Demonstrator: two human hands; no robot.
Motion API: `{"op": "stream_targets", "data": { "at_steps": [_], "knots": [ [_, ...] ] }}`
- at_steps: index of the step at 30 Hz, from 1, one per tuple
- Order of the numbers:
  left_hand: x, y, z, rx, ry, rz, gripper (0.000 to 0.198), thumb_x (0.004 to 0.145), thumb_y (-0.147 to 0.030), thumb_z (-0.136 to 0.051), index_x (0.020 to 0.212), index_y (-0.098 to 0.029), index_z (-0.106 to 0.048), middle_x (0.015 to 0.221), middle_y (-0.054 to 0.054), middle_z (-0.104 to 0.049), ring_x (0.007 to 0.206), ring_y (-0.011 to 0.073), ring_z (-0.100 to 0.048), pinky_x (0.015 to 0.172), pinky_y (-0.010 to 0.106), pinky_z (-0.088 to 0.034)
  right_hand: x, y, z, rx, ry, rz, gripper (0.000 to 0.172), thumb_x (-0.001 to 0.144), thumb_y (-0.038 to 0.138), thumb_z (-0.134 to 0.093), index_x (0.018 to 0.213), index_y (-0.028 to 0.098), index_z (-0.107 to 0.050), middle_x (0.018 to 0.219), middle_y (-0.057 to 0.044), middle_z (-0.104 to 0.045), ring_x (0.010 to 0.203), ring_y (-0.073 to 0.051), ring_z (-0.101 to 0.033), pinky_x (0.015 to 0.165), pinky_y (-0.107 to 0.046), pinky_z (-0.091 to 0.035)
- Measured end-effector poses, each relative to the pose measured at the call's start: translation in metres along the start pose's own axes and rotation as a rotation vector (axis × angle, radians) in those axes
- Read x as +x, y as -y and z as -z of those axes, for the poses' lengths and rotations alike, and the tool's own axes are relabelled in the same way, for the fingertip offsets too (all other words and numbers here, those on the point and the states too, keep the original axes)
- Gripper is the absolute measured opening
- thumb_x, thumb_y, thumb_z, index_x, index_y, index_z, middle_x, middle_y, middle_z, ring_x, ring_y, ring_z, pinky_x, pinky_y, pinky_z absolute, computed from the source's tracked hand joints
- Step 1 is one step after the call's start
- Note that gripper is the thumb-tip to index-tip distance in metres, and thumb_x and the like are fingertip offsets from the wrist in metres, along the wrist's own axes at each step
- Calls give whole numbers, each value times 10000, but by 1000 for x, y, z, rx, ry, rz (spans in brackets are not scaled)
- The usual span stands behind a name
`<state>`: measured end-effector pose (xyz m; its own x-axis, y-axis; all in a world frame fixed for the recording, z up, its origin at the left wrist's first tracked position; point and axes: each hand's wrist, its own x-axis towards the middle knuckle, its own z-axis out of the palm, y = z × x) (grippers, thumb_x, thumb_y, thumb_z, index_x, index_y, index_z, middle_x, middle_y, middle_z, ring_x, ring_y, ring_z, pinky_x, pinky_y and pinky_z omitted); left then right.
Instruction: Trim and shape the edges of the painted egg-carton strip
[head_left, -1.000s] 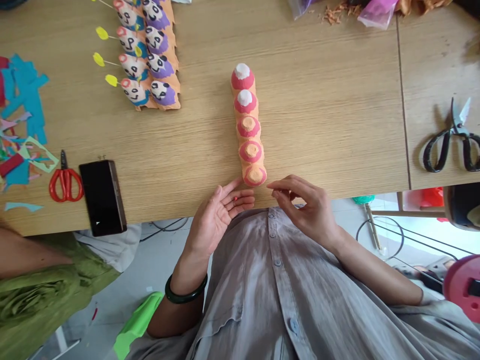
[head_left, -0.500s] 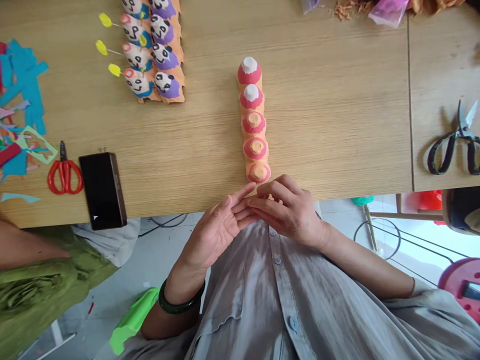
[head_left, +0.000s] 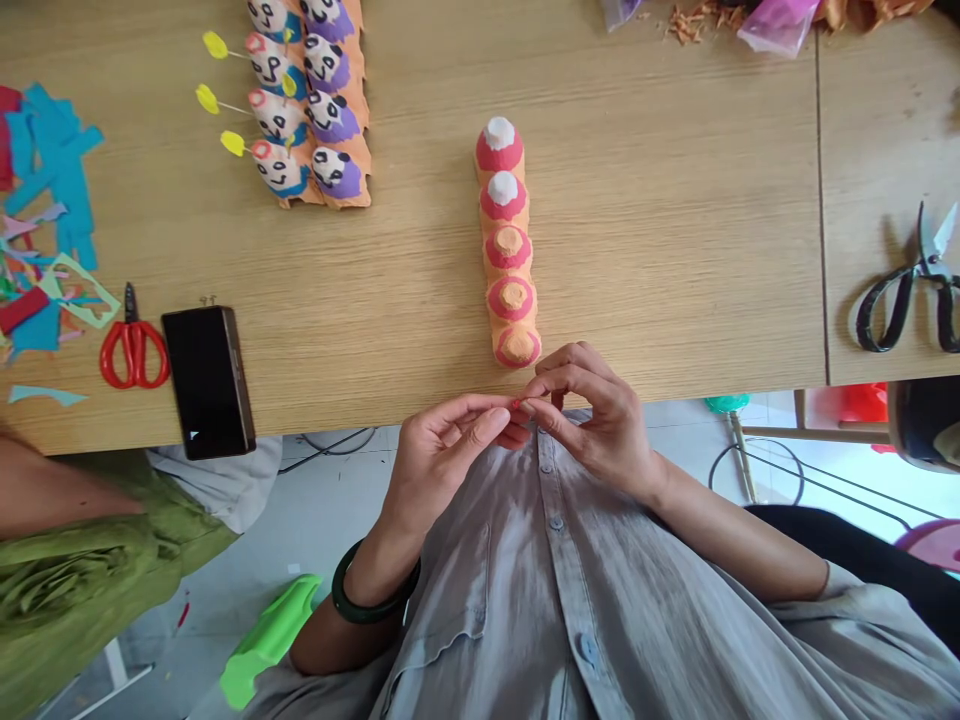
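Note:
Between the fingertips of both hands is a small red piece (head_left: 515, 404), too small to make out its kind. My left hand (head_left: 442, 450) pinches it with thumb and fingers, and my right hand (head_left: 592, 420) grips it from the other side. Just beyond them, on the table, lies a strip of egg carton (head_left: 511, 272) with a row of bumps painted pink. Its two far bumps have white tops; the nearer ones have bare orange tops.
At the left are a black phone (head_left: 208, 382), red-handled scissors (head_left: 133, 350) and blue paper scraps (head_left: 56, 160). A painted egg carton (head_left: 364, 165) with panda-like faces stands at the far left. Black-handled shears (head_left: 911, 280) lie at the right. A person's arm (head_left: 60, 490) shows at the left edge.
My left palm has turned over from facing up, its thumb and fingers closing in a pinch. The red piece now shows between both hands' fingertips.

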<state>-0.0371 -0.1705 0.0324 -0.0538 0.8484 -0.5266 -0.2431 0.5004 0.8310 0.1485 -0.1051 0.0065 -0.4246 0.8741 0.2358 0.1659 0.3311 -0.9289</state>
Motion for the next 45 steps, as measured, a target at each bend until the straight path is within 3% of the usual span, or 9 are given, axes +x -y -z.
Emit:
{"op": "stream_targets", "data": {
  "at_steps": [8,12,21,25,29,32,34,39,45],
  "knots": [
    [5,0,-2,137,-11,-43,230,890,-415,-819,862,-187,-818,769,40,-800,585,152,-711,606,272,-608,1,2,3,17,47,34,129,1020,263,-695,903,213,-718,814,-31,-673,763,-162,-604,647,-304,-518],
    [7,-1,-2,227,-9,-100,255,924,-428,-777,826,-194,-804,742,29,-788,579,140,-694,613,256,-581,0,-1,4,16,48,12,81,1012,284,-705,992,211,-733,918,-59,-719,800,-169,-635,663,-309,-546],
    [11,1,-3,198,17,-76,272,942,-446,-759,828,-204,-808,643,1,-730,586,130,-672,632,249,-558,3,-1,5,10,51,70,43,982,240,-751,969,207,-727,854,-38,-721,784,-165,-635,673,-304,-543],
    [17,-1,-2,177,-30,-75,309,966,-461,-721,872,-182,-813,755,34,-767,589,124,-664,595,247,-569,5,-4,6,50,-8,-33,62,988,215,-739,932,199,-719,854,-22,-694,746,-134,-626,648,-278,-527],
    [25,-7,1,129,-227,-93,332,923,-464,-765,1089,-178,-791,982,63,-804,637,115,-700,573,232,-602,7,-12,7,173,-150,-243,60,980,221,-738,923,207,-723,984,-38,-684,876,-142,-667,698,-263,-564],
    [31,-13,1,57,-219,2,517,869,-432,-810,1306,-177,-702,1233,114,-782,633,117,-732,581,267,-645,10,-19,6,273,-229,-325,73,971,256,-754,917,212,-733,1098,-63,-684,1046,-170,-689,869,-307,-606],
    [36,-16,1,-15,-158,89,552,865,-389,-800,1350,-158,-669,1262,133,-773,624,121,-740,571,269,-650,12,-22,4,334,-234,-341,103,971,293,-759,907,216,-733,1152,-76,-700,1136,-188,-690,973,-341,-603],
    [48,-24,3,-237,-40,259,406,862,-339,-781,1184,-96,-731,1086,118,-802,598,109,-718,474,202,-609,12,-21,2,437,-207,-377,163,954,366,-782,888,226,-729,1156,-84,-738,1145,-210,-709,1004,-380,-613],
    [49,-25,2,-343,47,427,351,740,-371,-924,867,-105,-734,737,4,-726,494,62,-625,401,146,-557,4,-12,4,466,-135,-417,139,967,354,-761,922,225,-735,1104,-77,-739,1079,-202,-717,911,-359,-638]
  ]
}}
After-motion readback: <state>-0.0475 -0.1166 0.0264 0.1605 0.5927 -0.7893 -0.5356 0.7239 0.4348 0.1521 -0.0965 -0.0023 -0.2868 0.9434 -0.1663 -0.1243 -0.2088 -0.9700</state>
